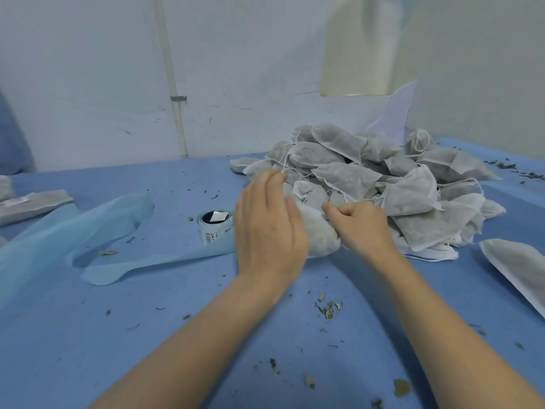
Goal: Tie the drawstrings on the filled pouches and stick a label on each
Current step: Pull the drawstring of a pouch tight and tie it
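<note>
A worker's bare hands close on one filled pouch of thin grey-white fabric (320, 234) at the near edge of a heap of similar stuffed drawstring pouches (383, 184), on a table covered in blue non-woven cloth (177, 335). The left hand (269, 228) lies against the pouch's left side with its fingers nearly straight and together, reaching up towards the neck; it appears to steady the pouch, not grip it. The right hand (358, 221) is curled, its thumb and fingertips drawn together at the pouch's upper end, apparently pinching the fabric or string there, though the string itself is too fine to make out.

The pouch lies with its long axis running from the worker towards the heap, rounded bottom nearest the worker and gathered mouth pointing away and slightly left. That would put the neck under both sets of fingertips, where the cords can be pulled and knotted.

A small roll of white printed labels on pale blue backing (215, 227) stands just beside the left hand, its loose blue strip (124, 264) trailing left across the cloth, seemingly kept close for the sticking step. A flat grey pouch bearing a white label (32, 203) rests well apart at the far left, probably finished work set aside. Bits of dried leaf (330, 308) litter the cloth near the forearms.
</note>
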### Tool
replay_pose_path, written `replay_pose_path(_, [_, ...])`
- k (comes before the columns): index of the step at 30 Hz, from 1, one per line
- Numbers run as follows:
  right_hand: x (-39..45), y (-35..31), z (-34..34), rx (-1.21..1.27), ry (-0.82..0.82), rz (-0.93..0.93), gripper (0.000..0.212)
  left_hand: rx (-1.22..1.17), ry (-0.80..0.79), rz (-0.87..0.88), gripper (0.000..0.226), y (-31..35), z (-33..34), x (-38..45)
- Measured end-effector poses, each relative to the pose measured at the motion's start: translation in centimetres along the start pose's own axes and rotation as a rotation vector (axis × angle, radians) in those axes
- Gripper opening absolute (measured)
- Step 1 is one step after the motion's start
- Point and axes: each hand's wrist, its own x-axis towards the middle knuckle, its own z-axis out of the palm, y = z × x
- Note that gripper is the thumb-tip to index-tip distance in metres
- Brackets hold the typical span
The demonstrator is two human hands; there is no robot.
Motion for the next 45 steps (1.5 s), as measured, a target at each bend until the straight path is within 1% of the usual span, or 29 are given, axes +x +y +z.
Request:
replay_pose_path(2, [0.1, -0.1, -0.1, -0.02, 0.008, 0.005, 0.056, 0.107, -0.02, 0.15, 0.037, -0.1, 0.7, 0.1])
replay_pose_path(3, [0.2, -0.2, -0.1, -0.011, 0.003, 0.011, 0.058, 0.158, -0.069, 0.207, 0.037, -0.2, 1.1, 0.0])
replay_pose_path(4, [0.1, -0.3, 0.0, 0.012, -0.006, 0.014, 0.061, 0.177, -0.16, 0.225, 0.04, -0.2, 1.4, -0.1])
replay_pose_path(6, [0.1, -0.6, 0.2, 0.079, -0.03, 0.015, 0.066, 0.157, -0.383, 0.175, 0.048, 0.0, 1.9, -0.3])
replay_pose_path(7, [0.0, -0.7, 0.2, 0.122, -0.043, 0.012, 0.067, 0.138, -0.469, 0.138, 0.05, 0.1, 2.1, -0.4])
replay_pose_path(8, [0.0, -0.9, 0.3, 0.171, -0.058, 0.01, 0.064, 0.119, -0.51, 0.109, 0.05, 0.2, 2.4, -0.5])
replay_pose_path(10, [-0.1, -1.2, 0.4, 0.27, -0.081, 0.014, 0.054, 0.084, -0.523, 0.058, 0.052, 0.3, 2.8, -0.4])
replay_pose_path(12, [-0.2, -1.5, 0.4, 0.341, -0.061, 0.063, 0.036, 0.067, -0.543, -0.024, 0.053, 0.3, 2.8, -0.1])
replay_pose_path(14, [-0.3, -1.7, 0.5, 0.412, -0.035, 0.12, 0.023, 0.136, -0.589, -0.011, 0.041, -0.2, 2.7, 0.1])
replay_pose_path(16, [-0.4, -2.0, 0.6, 0.458, -0.055, 0.127, 0.02, 0.245, -0.639, 0.06, 0.024, -0.6, 2.2, 0.3])
replay_pose_path(18, [-0.6, -2.1, 0.7, 0.441, -0.074, 0.104, 0.018, 0.236, -0.663, 0.057, 0.014, -0.9, 1.5, 0.6])
replay_pose_path(19, [-0.7, -2.3, 0.7, 0.427, -0.074, 0.098, 0.018, 0.222, -0.658, 0.045, 0.013, -1.0, 1.2, 0.6])
replay_pose_path(22, [-1.0, -2.6, 0.8, 0.421, -0.061, 0.09, 0.017, 0.218, -0.61, 0.033, 0.024, -1.4, 0.6, 0.6])
replay_pose_path(23, [-1.1, -2.7, 0.9, 0.416, -0.054, 0.083, 0.018, 0.232, -0.604, 0.028, 0.025, -1.7, 0.6, 0.5])
replay_pose_path(24, [-1.1, -2.6, 0.9, 0.39, -0.048, 0.066, 0.023, 0.251, -0.596, 0.029, 0.026, -1.9, 0.6, 0.5])
replay_pose_path(26, [-1.2, -2.3, 0.8, 0.281, -0.047, 0.044, 0.041, 0.263, -0.57, 0.037, 0.028, -2.4, 0.6, 0.5])
replay_pose_path(28, [-1.2, -2.3, 0.5, 0.246, -0.049, 0.096, 0.054, 0.211, -0.532, 0.026, 0.027, -2.7, 0.5, 0.8])
replay_pose_path(30, [-1.2, -2.5, 0.3, 0.418, -0.077, 0.235, 0.058, 0.095, -0.529, -0.047, 0.021, -2.9, 0.6, 1.0])
replay_pose_path(32, [-1.3, -3.1, 0.3, 0.689, -0.169, 0.4, 0.055, -0.056, -0.551, -0.192, 0.015, -2.9, 0.8, 1.1])
replay_pose_path(33, [-1.3, -3.2, 0.4, 0.839, -0.225, 0.482, 0.05, -0.135, -0.548, -0.269, 0.013, -2.9, 0.9, 1.1])
replay_pose_path(35, [-1.3, -3.5, 0.5, 1.151, -0.331, 0.607, 0.035, -0.26, -0.489, -0.378, 0.013, -3.0, 1.0, 1.0])
replay_pose_path(37, [-1.7, -3.9, 0.7, 1.378, -0.403, 0.633, 0.021, -0.335, -0.376, -0.442, 0.015, -3.2, 0.9, 0.9])
replay_pose_path(39, [-2.1, -4.3, 1.0, 1.518, -0.433, 0.607, 0.028, -0.385, -0.255, -0.489, 0.014, -3.6, 0.8, 0.6])
replay_pose_path(40, [-2.2, -4.4, 1.2, 1.545, -0.442, 0.581, 0.033, -0.393, -0.21, -0.488, 0.013, -3.8, 0.7, 0.4])
replay_pose_path(42, [-2.4, -4.6, 1.6, 1.505, -0.456, 0.523, 0.039, -0.375, -0.173, -0.455, 0.01, -3.8, 0.6, 0.0])
replay_pose_path(43, [-2.5, -4.6, 1.8, 1.442, -0.46, 0.493, 0.04, -0.369, -0.173, -0.446, 0.008, -3.7, 0.6, -0.2])
replay_pose_path(45, [-2.6, -4.6, 1.9, 1.228, -0.453, 0.419, 0.041, -0.356, -0.188, -0.443, 0.005, -3.5, 0.6, -0.3])
